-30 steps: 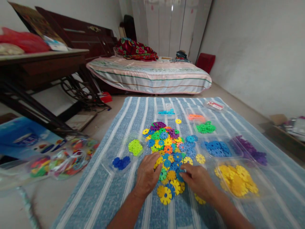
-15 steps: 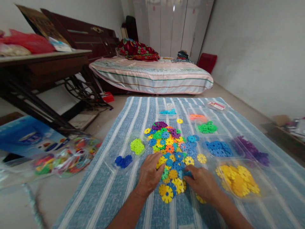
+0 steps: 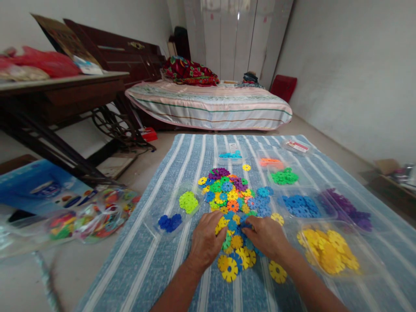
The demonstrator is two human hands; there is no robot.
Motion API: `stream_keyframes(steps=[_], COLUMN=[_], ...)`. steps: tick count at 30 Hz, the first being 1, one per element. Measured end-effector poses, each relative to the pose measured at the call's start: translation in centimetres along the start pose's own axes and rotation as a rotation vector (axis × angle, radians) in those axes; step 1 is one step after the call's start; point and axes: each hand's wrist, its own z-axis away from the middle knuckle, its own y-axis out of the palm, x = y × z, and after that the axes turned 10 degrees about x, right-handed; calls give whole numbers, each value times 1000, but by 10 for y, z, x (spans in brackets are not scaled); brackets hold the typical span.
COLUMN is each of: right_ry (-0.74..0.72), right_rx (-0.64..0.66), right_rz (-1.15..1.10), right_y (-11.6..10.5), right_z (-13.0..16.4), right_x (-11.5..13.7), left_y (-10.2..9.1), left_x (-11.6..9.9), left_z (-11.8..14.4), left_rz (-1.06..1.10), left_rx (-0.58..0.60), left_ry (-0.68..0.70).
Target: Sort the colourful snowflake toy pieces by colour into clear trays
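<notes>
A mixed pile of plastic snowflake discs in several colours lies on the striped cloth. At its left edge, my left hand curls around yellow snowflake discs between thumb and fingers. My right hand is in the pile with its fingers pinched at a blue snowflake disc; its fingertips are partly hidden. Close to my right wrist lies a loose yellow disc. More yellow discs rest at the near end of the pile.
Clear tubs hold yellow discs, blue discs, purple discs, green discs and orange discs. On the left, a tub holds lime and dark blue discs. A light blue batch sits at the back.
My right hand has moved left and slightly away from me, deeper into the pile, uncovering the loose yellow disc by my wrist. My left hand has stayed nearly in place.
</notes>
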Motion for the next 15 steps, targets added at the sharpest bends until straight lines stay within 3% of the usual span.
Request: stream_keyframes(steps=[8,15], right_ry=[157,262], right_rx=[-67,-28], right_rz=[11,43], right_y=[-20,-10], right_z=[-33,-40], right_x=[-6,-19], left_y=[1,-2], left_x=[0,-1], left_z=[-1,-1], left_rz=[-22,6], left_rx=[-30,-22], left_ry=[-4,-18])
